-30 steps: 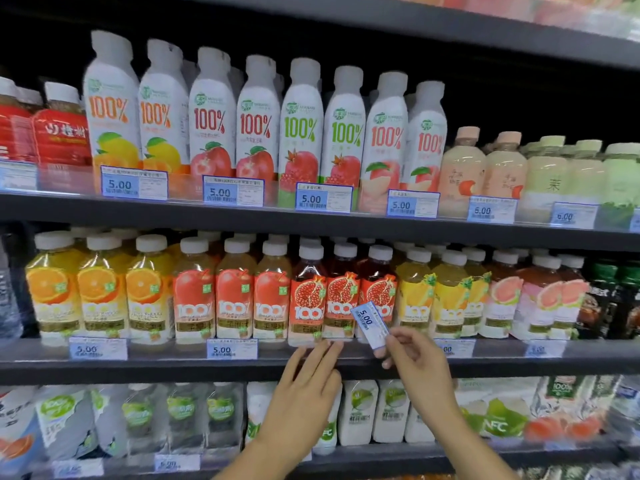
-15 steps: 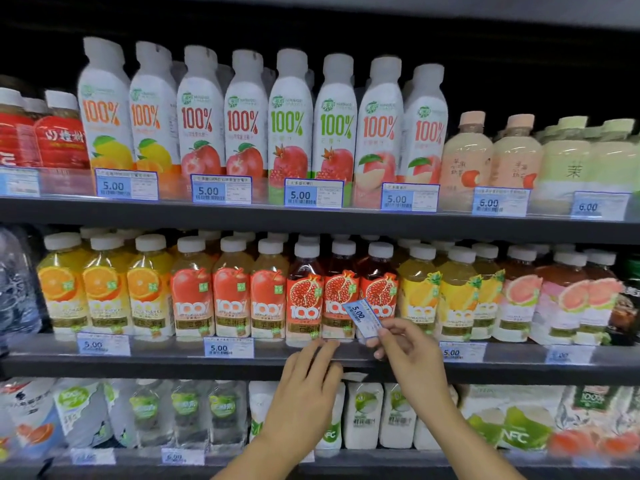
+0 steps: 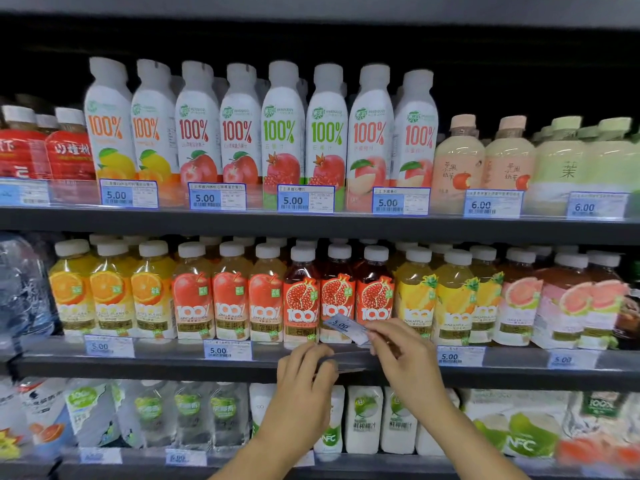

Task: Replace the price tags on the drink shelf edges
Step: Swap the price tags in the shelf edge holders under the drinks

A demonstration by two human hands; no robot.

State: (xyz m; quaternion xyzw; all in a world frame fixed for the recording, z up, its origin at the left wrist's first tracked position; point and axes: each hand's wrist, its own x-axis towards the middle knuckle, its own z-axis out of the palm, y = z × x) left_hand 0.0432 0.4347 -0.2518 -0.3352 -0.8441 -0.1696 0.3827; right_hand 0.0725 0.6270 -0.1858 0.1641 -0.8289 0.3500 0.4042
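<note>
- The left hand (image 3: 304, 379), earlier flat-fingered against the middle shelf (image 3: 173, 367) front edge, now curls its fingers onto the clear tag strip (image 3: 346, 362) there.
- The right hand (image 3: 405, 362) brings the pinched price tag (image 3: 346, 328) lower and flatter, nearer that edge.

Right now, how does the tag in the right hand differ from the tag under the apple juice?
The held tag is tilted; the apple juice tag sits level. The held tag is pinched by the right hand before the pomegranate bottles; the apple juice tag is in the shelf edge. Both read 5.00.
</note>
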